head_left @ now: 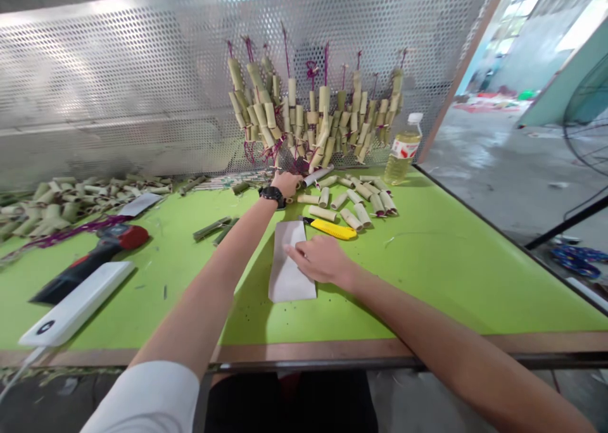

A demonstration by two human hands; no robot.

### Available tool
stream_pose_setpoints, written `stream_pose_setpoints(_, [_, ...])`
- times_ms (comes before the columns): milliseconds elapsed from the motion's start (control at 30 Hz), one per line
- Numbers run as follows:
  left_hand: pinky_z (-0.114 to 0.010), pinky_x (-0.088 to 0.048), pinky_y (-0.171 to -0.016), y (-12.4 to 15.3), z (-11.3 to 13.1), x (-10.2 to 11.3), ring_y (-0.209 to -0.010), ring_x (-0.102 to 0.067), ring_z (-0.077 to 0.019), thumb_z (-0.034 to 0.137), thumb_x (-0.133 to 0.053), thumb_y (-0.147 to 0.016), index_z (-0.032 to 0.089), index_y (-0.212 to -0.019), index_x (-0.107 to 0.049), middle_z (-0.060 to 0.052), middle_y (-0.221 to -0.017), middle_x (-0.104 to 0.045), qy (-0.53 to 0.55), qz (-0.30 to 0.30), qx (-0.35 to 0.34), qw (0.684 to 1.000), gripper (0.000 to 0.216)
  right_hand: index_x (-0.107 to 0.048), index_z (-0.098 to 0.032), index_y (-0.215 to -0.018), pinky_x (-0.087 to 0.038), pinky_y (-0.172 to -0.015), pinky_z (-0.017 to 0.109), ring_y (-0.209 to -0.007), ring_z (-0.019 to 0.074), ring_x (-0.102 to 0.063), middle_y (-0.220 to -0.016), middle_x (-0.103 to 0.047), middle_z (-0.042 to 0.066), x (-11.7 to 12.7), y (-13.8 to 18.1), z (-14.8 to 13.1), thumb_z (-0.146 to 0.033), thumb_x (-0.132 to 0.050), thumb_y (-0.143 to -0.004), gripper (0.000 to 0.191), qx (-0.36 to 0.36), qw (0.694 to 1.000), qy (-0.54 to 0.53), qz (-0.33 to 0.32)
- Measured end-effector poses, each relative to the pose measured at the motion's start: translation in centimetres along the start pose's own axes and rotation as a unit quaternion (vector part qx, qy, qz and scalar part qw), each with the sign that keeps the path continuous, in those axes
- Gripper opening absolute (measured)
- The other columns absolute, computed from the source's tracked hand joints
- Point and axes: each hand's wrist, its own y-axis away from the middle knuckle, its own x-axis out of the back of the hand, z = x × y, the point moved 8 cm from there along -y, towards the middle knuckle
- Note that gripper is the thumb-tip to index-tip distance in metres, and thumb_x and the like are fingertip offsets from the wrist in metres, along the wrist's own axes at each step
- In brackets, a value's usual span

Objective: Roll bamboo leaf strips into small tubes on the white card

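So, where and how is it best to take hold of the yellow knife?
Probably by the yellow handle, from above and the near right: the knife lies flat, its dark end points left beside the paper, and bamboo pieces lie just beyond it. The right hand is close by.

Paper [291, 278]: white, oblong, lying flat, long side running away from viewer. Bamboo tubes [354, 196]: short, pale green, loosely scattered beyond, mostly right.
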Motion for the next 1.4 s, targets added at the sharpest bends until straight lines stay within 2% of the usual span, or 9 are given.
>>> stream_pose_setpoints(167, [-0.044, -0.051, -0.099, 2.7, -1.3, 4.4, -0.108, -0.068, -0.0265, 0.02, -0.058, -0.104, 0.013, -0.125, -0.069, -0.012, -0.111, -0.073, 0.053, 0.081, 0.032, 0.995, 0.025, -0.078, -0.018, -0.088, -0.038, -0.064, 0.031, -0.07, 0.0196, -0.067, -0.082, -0.076, 0.011, -0.3, 0.0, 0.3, -0.057, -0.021, -0.11, 0.072, -0.005, 1.0, -0.018, 0.009])
stream_pose_setpoints(300, [-0.033, -0.05, -0.085, 8.4, -2.1, 7.3, -0.093, -0.07, -0.023, 0.017, -0.057, -0.099, 0.019, -0.124, -0.071, -0.008, -0.102, -0.076, 0.144, 0.136, 0.047, 0.979, 0.029, -0.076, -0.019, -0.082, -0.037, -0.06, 0.031, -0.066, 0.0186, -0.064, -0.075, -0.073, 0.008, -0.3, -0.1, 0.5, -0.056, -0.023, -0.11, 0.07, -0.008, 0.999, -0.024, 0.025])
stream_pose_setpoints(400, [-0.028, -0.049, -0.077, 13.8, -3.2, 6.2, -0.079, -0.066, -0.0181, 0.015, -0.07, -0.088, 0.016, -0.108, -0.072, -0.004, -0.086, -0.075, 0.554, 0.12, 0.097, 0.818, 0.02, -0.073, -0.02, -0.076, -0.036, -0.057, 0.03, -0.059, 0.0163, -0.059, -0.07, -0.071, 0.006, -0.4, -0.2, 0.8, -0.052, -0.03, -0.109, 0.063, -0.009, 0.998, -0.04, 0.036])
stream_pose_setpoints(567, [-0.03, -0.057, -0.081, 19.8, -1.9, 3.3, -0.078, -0.069, -0.015, 0.028, -0.068, -0.094, 0.016, -0.112, -0.064, -0.007, -0.091, -0.076, 0.677, 0.066, 0.113, 0.725, 0.022, -0.076, -0.02, -0.081, -0.04, -0.057, 0.03, -0.056, 0.0163, -0.059, -0.066, -0.07, 0.005, -0.4, -0.7, 1.8, -0.044, -0.042, -0.106, 0.049, -0.041, 0.993, -0.093, 0.057])
stream_pose_setpoints(767, [-0.034, -0.059, -0.091, 20.9, 0.0, -1.4, -0.09, -0.074, -0.0178, 0.035, -0.085, -0.085, 0.019, -0.103, -0.064, -0.006, -0.099, -0.076, 0.801, 0.043, 0.124, 0.584, 0.032, -0.078, -0.02, -0.096, -0.039, -0.057, 0.029, -0.062, 0.016, -0.062, -0.073, -0.075, 0.004, 1.3, -0.4, 2.3, -0.049, -0.057, -0.099, 0.035, -0.053, 0.973, -0.173, 0.142])
stream_pose_setpoints(900, [-0.038, -0.059, -0.095, 21.0, 0.7, -3.3, -0.093, -0.076, -0.0208, 0.044, -0.087, -0.084, 0.019, -0.102, -0.061, -0.005, -0.096, -0.076, 0.803, 0.025, 0.116, 0.584, 0.04, -0.075, -0.02, -0.078, -0.035, -0.056, 0.028, -0.061, 0.0144, -0.058, -0.069, -0.072, 0.003, 2.1, 0.3, 1.4, -0.043, -0.056, -0.098, 0.036, 0.004, 0.969, -0.16, 0.188])
stream_pose_setpoints(1100, [-0.029, -0.055, -0.073, 21.9, 1.6, -2.7, -0.081, -0.07, -0.0172, 0.057, -0.082, -0.086, 0.021, -0.103, -0.055, -0.001, -0.089, -0.071, 0.762, 0.023, 0.055, 0.645, 0.048, -0.074, -0.02, -0.121, -0.047, -0.062, 0.029, -0.08, 0.0181, -0.068, -0.111, -0.078, 0.01, 1.3, 0.5, 0.5, -0.046, -0.049, -0.103, 0.04, 0.07, 0.949, -0.229, 0.203])
stream_pose_setpoints(1233, [-0.026, -0.049, -0.067, 22.1, 1.9, -1.0, -0.075, -0.059, -0.0142, 0.056, -0.072, -0.093, 0.022, -0.093, -0.046, 0.001, -0.084, -0.06, 0.682, 0.083, 0.007, 0.726, 0.042, -0.061, -0.024, -0.145, -0.045, -0.059, 0.03, -0.07, 0.0161, -0.065, -0.119, -0.077, 0.01, 0.8, 0.4, 0.7, -0.05, -0.047, -0.105, 0.05, 0.037, 0.955, -0.241, 0.166])
stream_pose_setpoints(1400, [-0.027, -0.046, -0.068, 22.5, 2.5, 0.4, -0.076, -0.053, -0.0151, 0.033, -0.062, -0.096, 0.022, -0.094, -0.049, 0.0, -0.087, -0.057, 0.554, 0.122, -0.056, 0.821, 0.017, -0.047, -0.023, -0.158, -0.036, -0.054, 0.028, -0.058, 0.0145, -0.054, -0.089, -0.074, 0.005, 0.9, 0.5, 0.6, -0.053, -0.041, -0.107, 0.06, 0.015, 0.959, -0.258, 0.119])
